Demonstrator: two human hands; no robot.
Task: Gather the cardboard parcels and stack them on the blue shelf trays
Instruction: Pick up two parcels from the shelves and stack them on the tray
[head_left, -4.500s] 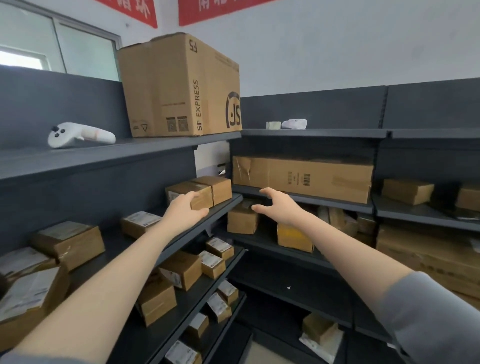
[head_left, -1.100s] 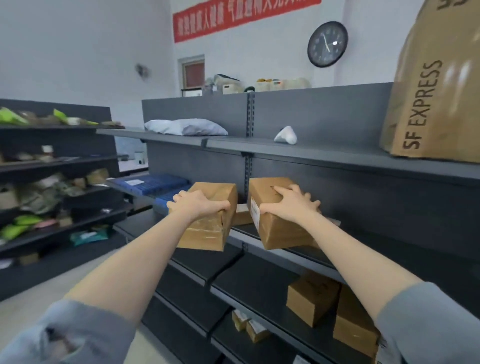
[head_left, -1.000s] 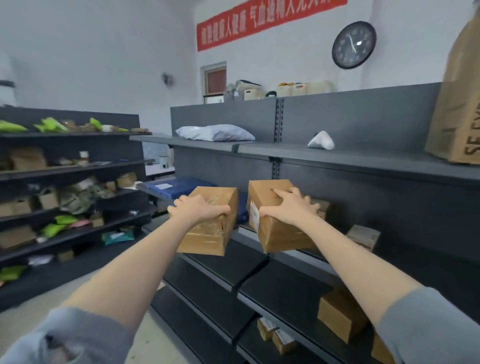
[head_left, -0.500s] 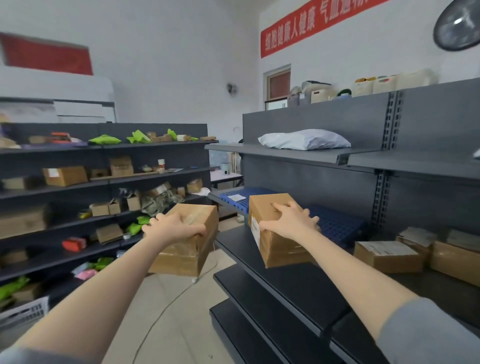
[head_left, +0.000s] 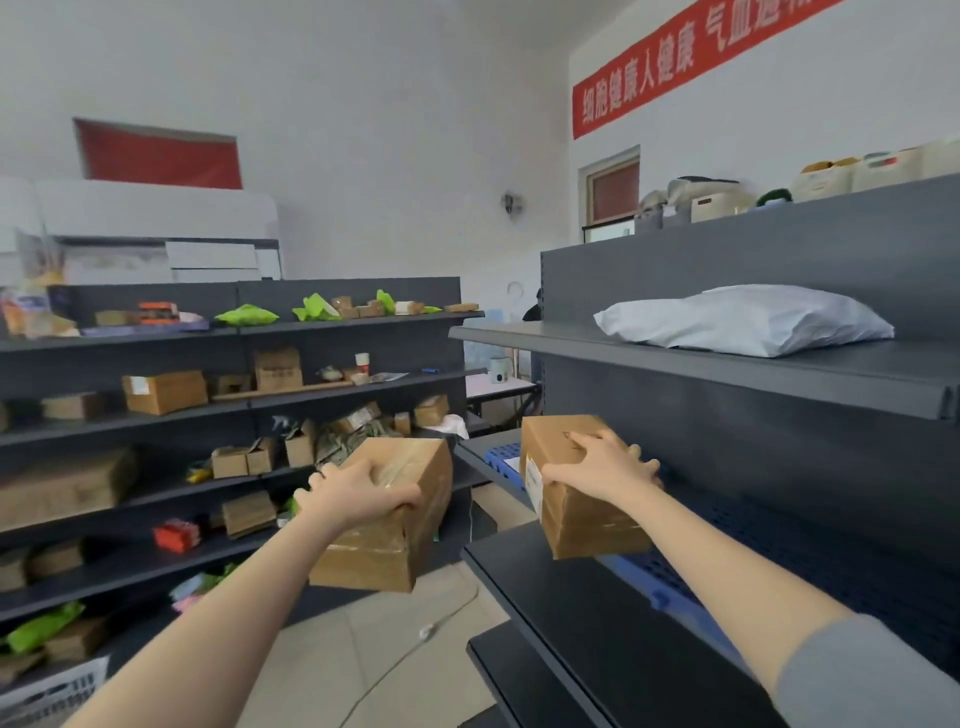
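Left hand (head_left: 358, 493) is clamping down over the top edge of one cardboard parcel (head_left: 387, 519), holding it in the air above the aisle floor, clear of any shelf. Right hand (head_left: 605, 467) is gripping a second cardboard parcel (head_left: 582, 499) from above, fingers spread across its top, with its lower corner hanging just over the near end of the blue shelf tray (head_left: 654, 582); whether it is touching the tray cannot be told. A white padded bag (head_left: 743, 319) is lying on the grey shelf (head_left: 727, 371) above the tray.
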